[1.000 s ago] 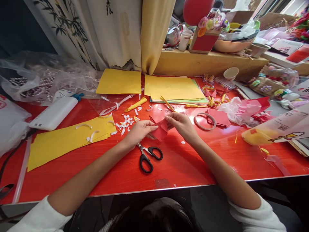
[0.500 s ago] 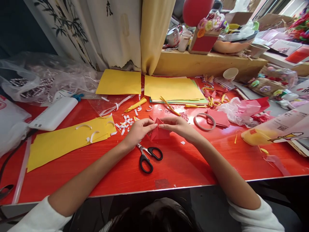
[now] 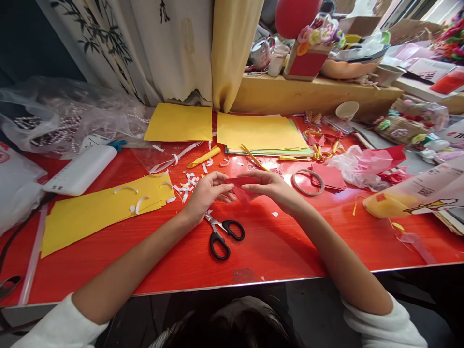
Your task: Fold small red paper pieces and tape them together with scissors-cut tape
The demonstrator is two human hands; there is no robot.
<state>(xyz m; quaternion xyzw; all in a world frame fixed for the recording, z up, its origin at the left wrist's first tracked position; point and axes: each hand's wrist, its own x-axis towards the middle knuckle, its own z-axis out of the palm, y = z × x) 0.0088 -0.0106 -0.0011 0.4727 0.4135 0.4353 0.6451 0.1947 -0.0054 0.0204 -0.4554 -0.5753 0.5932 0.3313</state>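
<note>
A small folded red paper [image 3: 240, 187] is held between both hands above the red table [image 3: 275, 251]. My left hand [image 3: 208, 195] pinches its left edge between thumb and fingers. The right edge is gripped the same way by my right hand [image 3: 270, 189]. Scissors with black handles [image 3: 220, 233] lie just below my left hand, their blade tips hidden under it. Small white paper scraps [image 3: 186, 186] are scattered left of my left hand.
Yellow strips [image 3: 105, 208] lie left; yellow sheets [image 3: 261, 133] sit at the back. A tape ring [image 3: 308, 182] and red squares [image 3: 329, 177] are to the right, near a drink cup [image 3: 409, 193]. A white box-like device [image 3: 82, 170] stands far left.
The red paper has been turned and shows a flatter face, with its pointed folds no longer upright. My fingers have shifted to its sides, slightly further apart.
</note>
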